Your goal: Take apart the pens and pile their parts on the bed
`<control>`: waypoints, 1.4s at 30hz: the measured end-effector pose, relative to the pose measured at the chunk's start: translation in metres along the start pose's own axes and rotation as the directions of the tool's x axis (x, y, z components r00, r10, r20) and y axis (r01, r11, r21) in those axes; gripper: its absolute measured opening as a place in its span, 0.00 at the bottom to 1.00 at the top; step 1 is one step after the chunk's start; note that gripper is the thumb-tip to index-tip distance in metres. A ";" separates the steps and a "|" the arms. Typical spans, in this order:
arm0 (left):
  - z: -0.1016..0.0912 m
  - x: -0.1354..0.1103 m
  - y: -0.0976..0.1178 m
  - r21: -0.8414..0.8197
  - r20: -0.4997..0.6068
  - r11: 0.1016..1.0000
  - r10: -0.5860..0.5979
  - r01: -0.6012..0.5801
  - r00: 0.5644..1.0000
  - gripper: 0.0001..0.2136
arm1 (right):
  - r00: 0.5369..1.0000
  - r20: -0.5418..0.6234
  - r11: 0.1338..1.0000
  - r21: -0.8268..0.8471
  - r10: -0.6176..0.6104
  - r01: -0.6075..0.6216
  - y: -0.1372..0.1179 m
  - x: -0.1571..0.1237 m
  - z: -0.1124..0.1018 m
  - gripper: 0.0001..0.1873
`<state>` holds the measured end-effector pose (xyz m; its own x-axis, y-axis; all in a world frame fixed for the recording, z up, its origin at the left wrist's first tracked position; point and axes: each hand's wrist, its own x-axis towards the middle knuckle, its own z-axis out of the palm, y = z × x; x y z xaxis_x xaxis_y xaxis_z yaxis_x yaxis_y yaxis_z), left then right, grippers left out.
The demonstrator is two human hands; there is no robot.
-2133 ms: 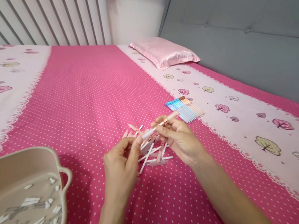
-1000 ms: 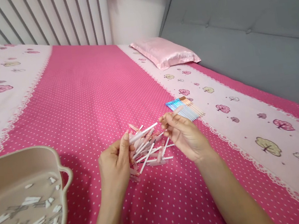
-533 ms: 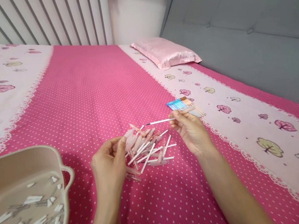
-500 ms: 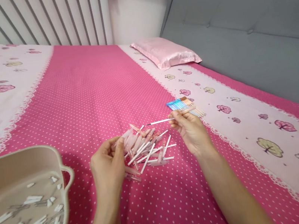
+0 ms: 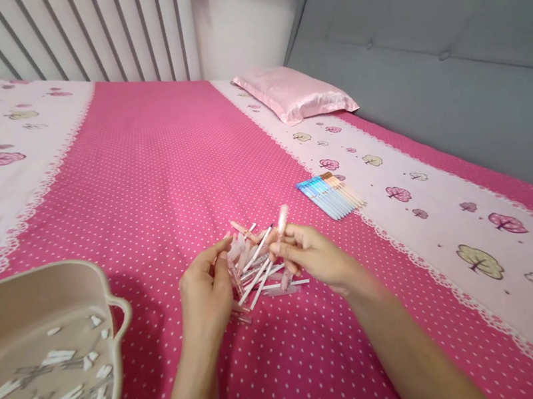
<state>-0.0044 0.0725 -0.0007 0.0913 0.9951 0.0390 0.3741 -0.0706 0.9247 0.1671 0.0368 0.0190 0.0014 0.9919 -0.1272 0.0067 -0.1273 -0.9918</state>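
Note:
My right hand (image 5: 308, 253) pinches a pink pen barrel (image 5: 282, 218), tilted upward over a loose pile of pen parts. In that pile lie thin white refills (image 5: 261, 286) and translucent pink pen pieces (image 5: 282, 291), crossing one another. My left hand (image 5: 207, 291) is closed at the pile's left edge, thumb and forefinger together near pink pieces; what it holds, if anything, is hard to make out. Beyond my right hand, a row of blue pens (image 5: 324, 196) and peach-coloured pens (image 5: 345, 190) lies side by side on the bedspread.
A beige basin (image 5: 100, 280) with a loop handle stands at the left, with white and grey clear pieces inside. The pink dotted bedspread (image 5: 153, 157) lies beneath everything. A pink pillow (image 5: 295, 94) rests by the grey headboard (image 5: 427, 66); a white radiator (image 5: 138, 31) is behind.
My right hand has moved left and down from beside the pen row to the pile, turning the barrel upright. My left hand has shifted slightly right. More of the pen row shows.

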 end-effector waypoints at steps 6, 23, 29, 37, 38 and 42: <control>-0.004 -0.001 -0.001 0.062 -0.081 0.997 -0.043 0.048 0.996 0.16 | 0.988 -0.016 0.913 -0.385 -0.156 0.138 0.012 0.003 0.013 0.14; -0.003 -0.004 0.012 0.078 -0.079 0.994 -0.073 0.079 0.994 0.17 | 0.643 -0.630 0.438 -0.772 -0.436 -0.460 0.081 0.039 -0.112 0.29; -0.002 -0.005 0.010 0.018 -0.085 0.998 -0.062 0.064 0.994 0.19 | 0.637 -0.609 0.393 -0.792 -0.472 -0.466 0.089 0.041 -0.119 0.27; -0.002 -0.009 0.022 -0.030 -0.099 0.995 -0.094 0.092 0.991 0.20 | 0.599 -0.680 0.434 -0.732 -0.423 -0.525 0.085 0.043 -0.124 0.34; -0.002 -0.009 0.023 -0.035 -0.099 0.995 -0.097 0.094 0.990 0.20 | 0.595 -0.685 0.446 -0.727 -0.420 -0.522 0.085 0.044 -0.125 0.36; -0.001 -0.010 0.024 -0.040 -0.109 0.995 -0.097 0.094 0.989 0.20 | 0.642 -0.616 0.491 -0.776 -0.456 -0.396 0.087 0.047 -0.128 0.36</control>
<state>0.0026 0.0610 0.0212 -0.0463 0.9989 -0.0104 0.3441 0.0257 0.9386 0.2956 0.0719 -0.0719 0.6143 0.6942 0.3751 0.7785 -0.4557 -0.4315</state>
